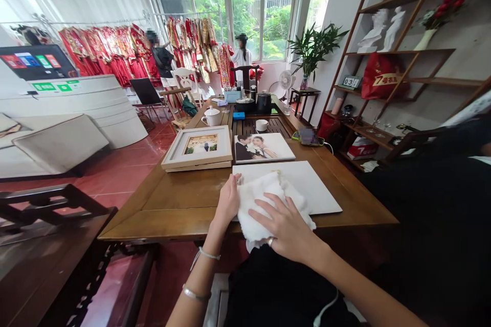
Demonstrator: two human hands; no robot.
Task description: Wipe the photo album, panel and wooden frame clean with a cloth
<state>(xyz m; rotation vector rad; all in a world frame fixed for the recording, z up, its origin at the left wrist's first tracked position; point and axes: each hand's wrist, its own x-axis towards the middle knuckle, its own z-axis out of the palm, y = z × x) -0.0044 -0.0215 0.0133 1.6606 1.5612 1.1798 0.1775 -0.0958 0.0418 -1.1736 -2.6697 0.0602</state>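
A white rectangular board (pixel 324 196) lies flat at the front edge of the wooden table (pixel 184 199). Spread over its left part is a fluffy white cloth (pixel 251 196), crumpled and hanging past the table edge. My right hand (pixel 287 225) rests on the cloth with its fingers stretched out and apart. At the board's left edge, my left hand (pixel 229 198) is closed, thumb up, beside the cloth; its fingertips are partly hidden. Behind the board lie a photo panel of a couple (pixel 263 147) and a framed picture (pixel 199 148) on top of another frame.
Farther back are a lidded white cup (pixel 210 116), a small white bowl (pixel 261 125), a blue box (pixel 238 115) and a dark kettle (pixel 264 102). A phone (pixel 310 136) with a cable lies at the right edge. Someone in black sits at right; two people stand near the garment racks.
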